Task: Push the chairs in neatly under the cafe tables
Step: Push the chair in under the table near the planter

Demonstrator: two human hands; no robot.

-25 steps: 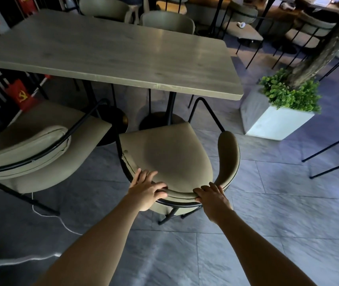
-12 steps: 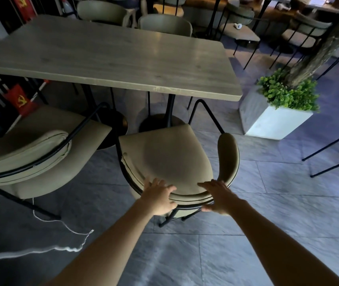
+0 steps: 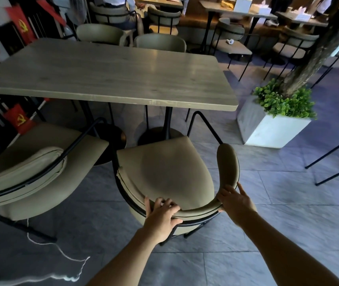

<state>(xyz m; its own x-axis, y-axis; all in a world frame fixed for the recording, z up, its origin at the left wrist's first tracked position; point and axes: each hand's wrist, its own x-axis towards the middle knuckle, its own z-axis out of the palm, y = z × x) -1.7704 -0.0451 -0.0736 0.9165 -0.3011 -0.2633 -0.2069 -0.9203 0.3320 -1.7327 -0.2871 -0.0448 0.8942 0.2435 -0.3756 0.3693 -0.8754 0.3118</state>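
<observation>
An olive padded chair (image 3: 164, 172) with a black metal frame stands in front of a long wooden cafe table (image 3: 111, 75), its seat just short of the table's near edge. My left hand (image 3: 161, 217) grips the curved backrest at its rear left, fingers curled over the top. My right hand (image 3: 234, 203) lies against the backrest's right rear with fingers spread and fairly straight. A second matching chair (image 3: 34, 170) stands to the left, turned at an angle and out from the table.
A white cube planter (image 3: 267, 129) with green leaves and a tree trunk stands right of the table. Two chairs (image 3: 160, 43) sit at the far side. More tables, chairs and seated people fill the back. A black chair frame (image 3: 333, 159) is at far right. Grey tiled floor.
Both hands slid along the backrest, the left to a curled grip, the right spreading out at the right rear. The chair sits slightly closer to the table and my view has lifted.
</observation>
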